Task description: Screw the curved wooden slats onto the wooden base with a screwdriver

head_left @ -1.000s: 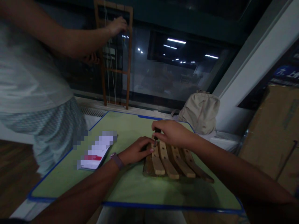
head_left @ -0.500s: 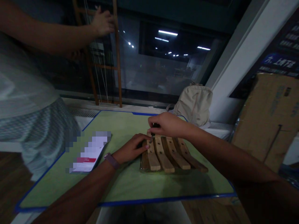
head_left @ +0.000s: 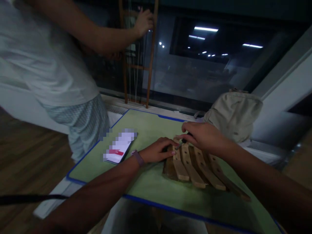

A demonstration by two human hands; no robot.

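Note:
My left hand (head_left: 159, 150), with a band on its wrist, is closed at the upper end of the leftmost wooden strip (head_left: 179, 167), its thumb and fingertips on the wood. My right hand (head_left: 202, 135) grips a small tool with a dark handle (head_left: 186, 139) and a thin metal shaft. The shaft slants down to the strip beside my left fingertips; the exact tip is too blurred to make out. Several bent strips with dark holes lie side by side over a brown block (head_left: 168, 169).
A phone (head_left: 122, 146) lies left on the green mat (head_left: 148, 122) with blue edging. Beyond the mat are a beige backpack (head_left: 235, 113) and a wooden frame with strings (head_left: 149, 71). Another person's hand (head_left: 145, 22) is at that frame. A cardboard box (head_left: 298, 165) stands right.
The view has swung left, so the scene sits further right. Between my hands, the tool's dark handle and shaft now show more clearly. Both hands stay at the leftmost strip.

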